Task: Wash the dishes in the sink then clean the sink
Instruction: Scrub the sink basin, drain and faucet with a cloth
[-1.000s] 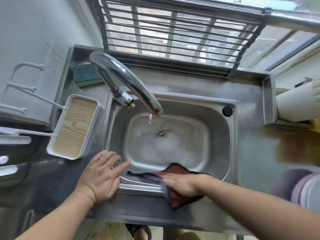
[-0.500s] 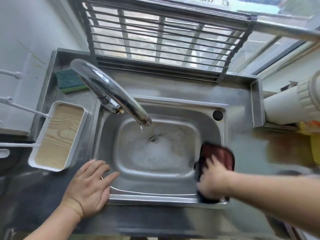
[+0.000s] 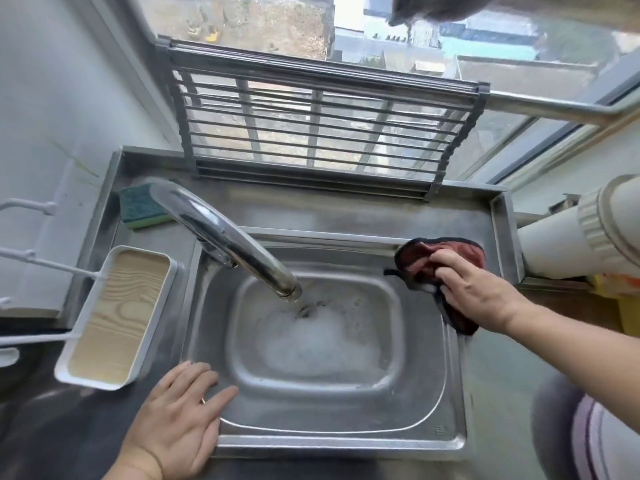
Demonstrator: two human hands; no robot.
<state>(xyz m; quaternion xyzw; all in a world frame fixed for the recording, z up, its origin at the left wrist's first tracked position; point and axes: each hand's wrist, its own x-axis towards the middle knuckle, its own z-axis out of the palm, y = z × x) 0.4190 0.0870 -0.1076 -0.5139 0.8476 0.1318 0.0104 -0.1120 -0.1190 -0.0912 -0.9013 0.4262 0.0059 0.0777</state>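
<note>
Head view: your right hand (image 3: 479,294) grips the red cloth (image 3: 433,259), now moved from the near rim to the far-right corner of the sink (image 3: 332,441); rim-wiping progresses. Your left hand (image 3: 176,420) rests open, flat, near-left.

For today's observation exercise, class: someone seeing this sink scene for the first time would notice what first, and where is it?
The dark red cloth stands out, pressed by the right hand on the sink's far right corner. Next comes the big chrome faucet arching from the left over white foam around the drain. The left hand lies flat and open on the near left rim.
</note>
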